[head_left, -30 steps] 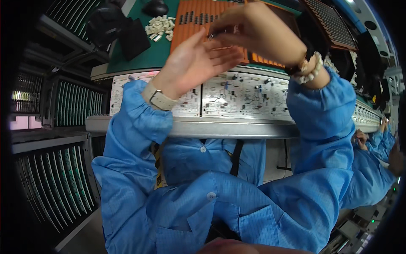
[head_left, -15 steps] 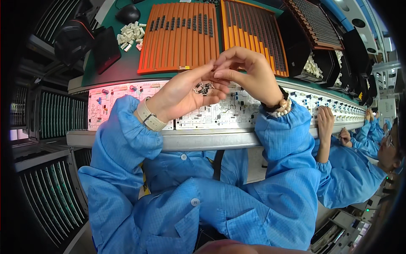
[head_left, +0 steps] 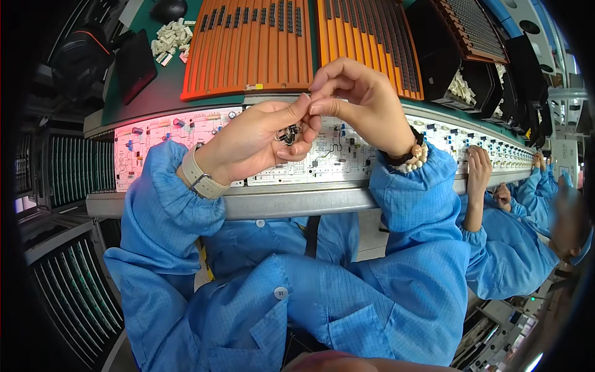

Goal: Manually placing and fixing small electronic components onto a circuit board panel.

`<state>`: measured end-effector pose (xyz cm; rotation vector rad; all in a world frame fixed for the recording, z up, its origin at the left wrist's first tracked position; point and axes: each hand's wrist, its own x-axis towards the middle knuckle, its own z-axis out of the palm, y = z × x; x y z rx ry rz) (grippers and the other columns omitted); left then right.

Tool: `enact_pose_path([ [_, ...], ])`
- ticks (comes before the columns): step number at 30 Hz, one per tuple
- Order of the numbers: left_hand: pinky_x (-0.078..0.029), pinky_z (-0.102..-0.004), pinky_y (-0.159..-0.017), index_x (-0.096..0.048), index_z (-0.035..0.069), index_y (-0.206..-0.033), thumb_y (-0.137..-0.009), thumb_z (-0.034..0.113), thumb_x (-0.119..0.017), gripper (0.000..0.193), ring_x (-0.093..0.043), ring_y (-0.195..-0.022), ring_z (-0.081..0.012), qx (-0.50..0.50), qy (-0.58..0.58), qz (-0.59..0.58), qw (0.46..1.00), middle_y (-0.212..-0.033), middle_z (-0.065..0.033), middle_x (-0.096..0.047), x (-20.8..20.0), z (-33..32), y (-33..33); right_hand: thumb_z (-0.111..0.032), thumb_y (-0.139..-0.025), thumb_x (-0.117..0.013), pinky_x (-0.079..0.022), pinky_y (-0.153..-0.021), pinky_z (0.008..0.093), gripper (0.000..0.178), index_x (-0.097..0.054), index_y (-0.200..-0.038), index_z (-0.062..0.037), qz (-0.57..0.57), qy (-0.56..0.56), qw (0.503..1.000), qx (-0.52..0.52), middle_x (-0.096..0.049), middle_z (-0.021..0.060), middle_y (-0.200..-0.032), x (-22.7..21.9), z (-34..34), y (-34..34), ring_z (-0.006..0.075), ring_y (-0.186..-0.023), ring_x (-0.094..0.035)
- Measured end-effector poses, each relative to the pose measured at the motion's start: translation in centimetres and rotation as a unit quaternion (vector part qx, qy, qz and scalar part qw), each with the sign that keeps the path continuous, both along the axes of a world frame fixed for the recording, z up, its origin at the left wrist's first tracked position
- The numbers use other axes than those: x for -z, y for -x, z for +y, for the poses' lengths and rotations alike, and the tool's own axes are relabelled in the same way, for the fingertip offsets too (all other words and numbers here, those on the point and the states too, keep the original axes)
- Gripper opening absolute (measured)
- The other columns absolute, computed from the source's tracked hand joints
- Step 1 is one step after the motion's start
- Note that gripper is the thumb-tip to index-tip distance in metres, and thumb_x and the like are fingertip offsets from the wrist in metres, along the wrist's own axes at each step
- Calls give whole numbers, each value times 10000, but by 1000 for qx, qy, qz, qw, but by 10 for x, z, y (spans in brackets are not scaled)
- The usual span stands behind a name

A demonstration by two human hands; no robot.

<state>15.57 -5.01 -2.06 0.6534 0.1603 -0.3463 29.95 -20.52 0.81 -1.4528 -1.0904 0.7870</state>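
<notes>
My left hand [head_left: 251, 136] is turned palm up above the row of white circuit boards [head_left: 322, 162]. Its fingers curl round several small black components with wire leads [head_left: 288, 134]. My right hand [head_left: 365, 102] comes in from the right, thumb and forefinger pinched together against the left thumb and fingertips. Whatever lies between those fingertips is too small or too hidden to make out. Blue and dark parts stand on the boards below, partly covered by both hands.
Beyond the boards lie two orange slotted trays [head_left: 248, 56] [head_left: 365, 43] with rows of black parts. White connectors [head_left: 172, 40] are heaped at far left, near a black mouse [head_left: 168, 10]. Black bins [head_left: 458, 87] stand at right. A co-worker's hand [head_left: 478, 167] rests by the boards.
The left fingers have curled further round the components. Both hands remain together at the fingertips, and the whole view has shifted slightly.
</notes>
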Motion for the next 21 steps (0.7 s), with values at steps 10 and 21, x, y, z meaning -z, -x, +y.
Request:
enact_pose_path([
  [10, -366, -184, -525, -558, -54, -1019, -1072, 406, -408, 486, -482, -682, -114, -28, 5, 5, 1000, -847, -76, -528, -3, -3, 0, -93, -928, -684, -548, -871, 279, 239, -656, -1133, 27, -27, 54, 998, 23, -716, 104, -1000, -6, -9, -8, 170, -962, -689],
  [21, -355, -203, -542, -552, -49, -1029, -1082, 384, -397, 464, -431, -650, -96, 1, -5, 8, 1000, -835, -68, -517, -3, -7, 1, -130, -864, -757, -541, -770, 285, 164, -750, -985, -21, -210, 73, 975, 8, -733, 84, -919, -10, -15, -2, 166, -849, -688],
])
